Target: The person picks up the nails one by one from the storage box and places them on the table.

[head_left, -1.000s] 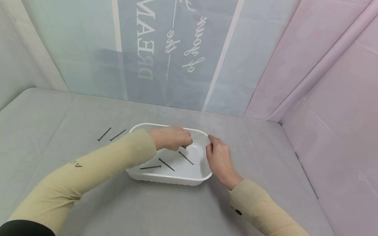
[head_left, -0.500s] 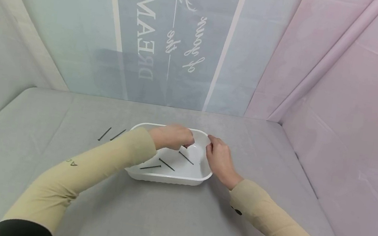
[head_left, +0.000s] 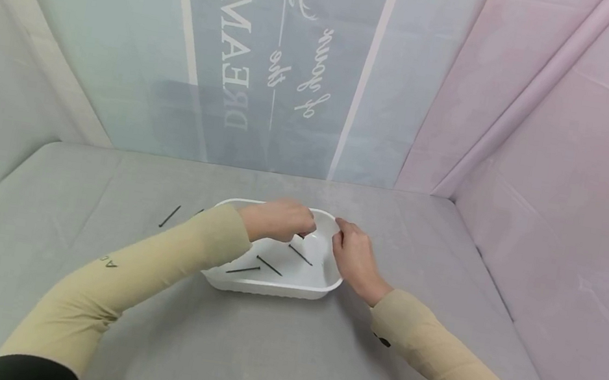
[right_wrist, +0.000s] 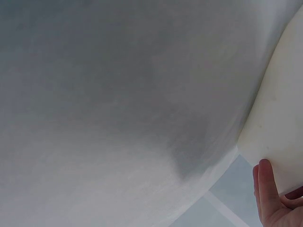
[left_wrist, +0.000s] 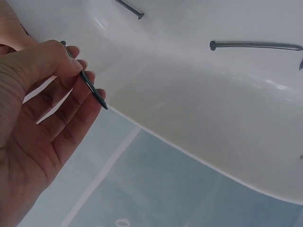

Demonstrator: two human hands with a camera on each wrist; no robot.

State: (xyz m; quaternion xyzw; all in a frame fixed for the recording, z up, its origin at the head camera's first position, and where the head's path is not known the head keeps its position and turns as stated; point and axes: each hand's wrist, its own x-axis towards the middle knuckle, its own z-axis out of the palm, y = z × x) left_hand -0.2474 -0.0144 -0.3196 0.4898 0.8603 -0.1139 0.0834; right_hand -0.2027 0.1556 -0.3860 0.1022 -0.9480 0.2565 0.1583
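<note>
One nail (left_wrist: 93, 90) pinched over the tray (head_left: 269, 288)

The left hand (head_left: 279, 220), its grip closed between thumb and fingers, has that nail over the far part. The right hand (head_left: 356, 260) holds the right rim. Three nails (head_left: 269, 265) lie inside, two more (head_left: 170, 216) left on the desk (head_left: 268, 355). Handling nails singly seems the step; the next move likely wants a steady tray.
</note>
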